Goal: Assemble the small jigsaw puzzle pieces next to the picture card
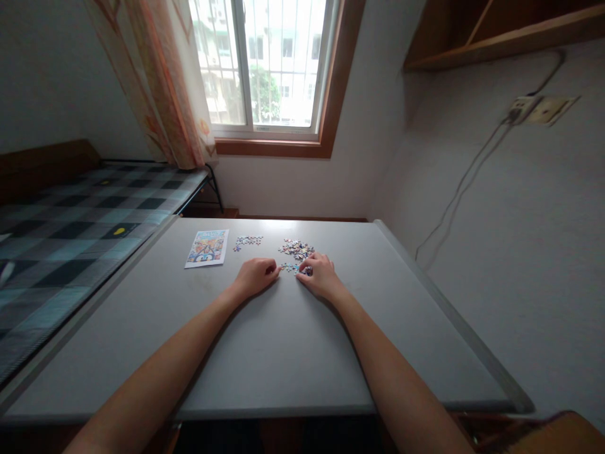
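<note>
A short row of joined jigsaw puzzle pieces [289, 267] lies on the table between my hands. My left hand [258, 275] rests at its left end, fingers curled in and a fingertip touching or almost touching the row. Whether anything sits inside those fingers is hidden. At the right end my right hand [322, 276] has its thumb and fingers closed around a puzzle piece [309, 271], partly covered by the fingers. Just beyond is a heap of loose puzzle pieces [295, 247]. Farther left lies another group of pieces [249, 240], arranged in rows.
A printed picture sheet [207, 248] lies on the grey table [278, 353] at the left. A bed with a checked cover [94, 208] stands along the left side. Beyond the table is a window [265, 69] with a curtain [161, 82]; a cable [460, 183] hangs down the right wall.
</note>
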The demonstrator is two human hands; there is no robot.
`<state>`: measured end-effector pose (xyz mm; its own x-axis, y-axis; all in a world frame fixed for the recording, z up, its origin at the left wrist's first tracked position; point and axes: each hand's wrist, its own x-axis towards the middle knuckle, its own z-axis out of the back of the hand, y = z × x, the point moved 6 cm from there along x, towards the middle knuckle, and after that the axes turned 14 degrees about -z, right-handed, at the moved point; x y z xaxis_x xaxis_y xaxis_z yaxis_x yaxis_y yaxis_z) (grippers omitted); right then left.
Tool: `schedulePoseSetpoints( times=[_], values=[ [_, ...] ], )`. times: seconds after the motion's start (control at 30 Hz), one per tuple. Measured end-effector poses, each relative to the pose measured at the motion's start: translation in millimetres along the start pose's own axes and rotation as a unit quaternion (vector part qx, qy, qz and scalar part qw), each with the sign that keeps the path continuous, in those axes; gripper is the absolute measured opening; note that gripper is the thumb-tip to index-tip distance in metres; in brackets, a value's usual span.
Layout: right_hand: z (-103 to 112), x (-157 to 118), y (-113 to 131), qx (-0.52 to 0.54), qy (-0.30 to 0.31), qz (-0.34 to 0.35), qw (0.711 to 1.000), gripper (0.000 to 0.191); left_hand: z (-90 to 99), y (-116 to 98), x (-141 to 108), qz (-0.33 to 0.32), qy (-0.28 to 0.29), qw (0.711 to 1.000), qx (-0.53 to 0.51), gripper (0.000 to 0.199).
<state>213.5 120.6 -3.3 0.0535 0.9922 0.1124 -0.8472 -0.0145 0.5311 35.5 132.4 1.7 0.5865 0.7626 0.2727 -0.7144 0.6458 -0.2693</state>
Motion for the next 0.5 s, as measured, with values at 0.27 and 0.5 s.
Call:
schedulePoseSetpoints(
  times=[0.27,0.5],
  values=[
    [-2.1,0.7,-1.6,0.001,0.003,-0.001,1.0,0.009,0.4,-0.1,0.3,0.006,0.003,1.0,-0.001,0.032],
    [-2.9,0.9,-0.6,0.002,0.017,-0.001,1.0,0.008,-2.7,2.6,0.5,-0.007,-0.006,1.0,0.0,0.032]
  ],
)
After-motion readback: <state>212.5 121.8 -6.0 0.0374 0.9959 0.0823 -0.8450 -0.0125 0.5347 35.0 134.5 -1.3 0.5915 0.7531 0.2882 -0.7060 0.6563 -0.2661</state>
